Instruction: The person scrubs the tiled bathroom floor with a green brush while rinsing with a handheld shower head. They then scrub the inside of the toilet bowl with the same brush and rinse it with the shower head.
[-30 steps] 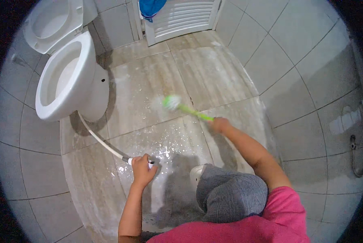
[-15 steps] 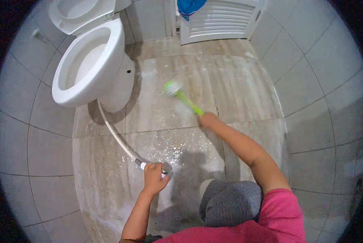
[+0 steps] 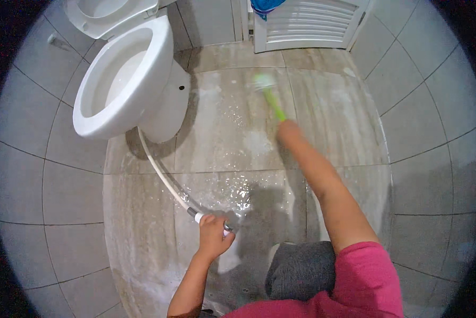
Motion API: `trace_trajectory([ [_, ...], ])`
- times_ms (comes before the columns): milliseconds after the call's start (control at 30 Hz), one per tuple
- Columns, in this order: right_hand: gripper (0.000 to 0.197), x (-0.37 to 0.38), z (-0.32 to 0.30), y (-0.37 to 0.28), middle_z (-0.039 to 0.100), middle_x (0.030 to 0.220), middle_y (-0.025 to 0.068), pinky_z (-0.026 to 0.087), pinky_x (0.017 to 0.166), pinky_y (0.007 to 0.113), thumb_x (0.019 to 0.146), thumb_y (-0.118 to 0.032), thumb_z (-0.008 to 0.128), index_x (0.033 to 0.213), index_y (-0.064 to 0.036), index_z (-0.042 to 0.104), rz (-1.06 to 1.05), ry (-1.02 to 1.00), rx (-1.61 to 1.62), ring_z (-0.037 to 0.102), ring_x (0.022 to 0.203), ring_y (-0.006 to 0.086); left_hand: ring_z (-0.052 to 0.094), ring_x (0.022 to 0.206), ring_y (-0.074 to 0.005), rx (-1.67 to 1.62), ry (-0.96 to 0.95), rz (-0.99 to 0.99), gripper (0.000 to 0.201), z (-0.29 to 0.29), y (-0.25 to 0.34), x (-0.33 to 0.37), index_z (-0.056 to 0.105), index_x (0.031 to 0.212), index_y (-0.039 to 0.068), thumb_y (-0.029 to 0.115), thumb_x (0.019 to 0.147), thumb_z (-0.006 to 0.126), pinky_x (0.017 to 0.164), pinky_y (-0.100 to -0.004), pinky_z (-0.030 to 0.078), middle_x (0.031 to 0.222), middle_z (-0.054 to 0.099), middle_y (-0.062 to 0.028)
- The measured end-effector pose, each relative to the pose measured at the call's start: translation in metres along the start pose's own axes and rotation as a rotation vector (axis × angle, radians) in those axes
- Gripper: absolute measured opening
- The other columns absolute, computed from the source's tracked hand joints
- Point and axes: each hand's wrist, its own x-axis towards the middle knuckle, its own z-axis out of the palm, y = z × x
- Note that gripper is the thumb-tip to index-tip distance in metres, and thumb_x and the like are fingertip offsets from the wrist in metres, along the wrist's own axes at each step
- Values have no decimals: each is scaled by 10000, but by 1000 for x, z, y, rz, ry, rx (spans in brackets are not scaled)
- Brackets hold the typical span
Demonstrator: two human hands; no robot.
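My left hand (image 3: 214,235) is wrapped round a bidet sprayer (image 3: 228,228) with a silvery head, low over the wet floor. From its grip a white hose (image 3: 163,175) curves back toward the toilet. My right arm reaches far forward, and the right hand (image 3: 290,133) is closed on the handle of a lime-green scrub brush (image 3: 272,100). The brush head, green and white, is blurred by motion over the floor tiles between the toilet and the louvered door. Wet, glinting patches and some whitish foam mark the beige tiled floor (image 3: 333,127).
At the left stands a white toilet (image 3: 163,114) with its lid raised. A white louvered door (image 3: 312,26) is at the back, with a blue cloth (image 3: 267,6) hanging by it. Grey tiled walls (image 3: 429,175) close in both sides.
My right hand has swept the brush forward and to the right across the floor. The left hand keeps its hold on the sprayer. The whole view has shifted slightly.
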Motion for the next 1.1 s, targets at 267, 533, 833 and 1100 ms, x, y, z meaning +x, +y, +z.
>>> trace_trajectory([
  [267, 494, -4, 3, -50, 572, 871, 205, 422, 731, 420, 823, -422, 330, 865, 4, 577, -68, -172, 81, 543, 836, 339, 501, 758, -294, 0, -29, -27, 343, -11, 1, 0, 510, 831, 30, 204, 551, 603, 819, -391, 309, 706, 533, -132],
  [533, 458, -60, 21, -107, 568, 867, 213, 425, 707, 434, 822, -394, 352, 827, 1, 584, -218, -373, 101, 545, 810, 355, 501, 775, -290, -21, -12, -29, 346, -3, -8, -12, 506, 827, 38, 172, 536, 634, 812, -383, 321, 701, 532, -119],
  [833, 412, -31, 0, -13, 580, 844, 201, 434, 685, 432, 791, -376, 415, 831, -1, 582, -22, -188, 75, 562, 777, 347, 489, 799, -300, -63, -28, -67, 360, -14, -19, -34, 524, 842, 36, 161, 527, 647, 828, -393, 324, 755, 520, -132],
  [1100, 425, -174, 23, -60, 576, 821, 200, 430, 676, 436, 782, -406, 412, 858, -17, 563, -332, -594, 40, 556, 767, 354, 498, 744, -296, -36, 117, -26, 296, -32, -16, -36, 521, 781, 29, 162, 527, 595, 824, -387, 333, 709, 525, -130],
])
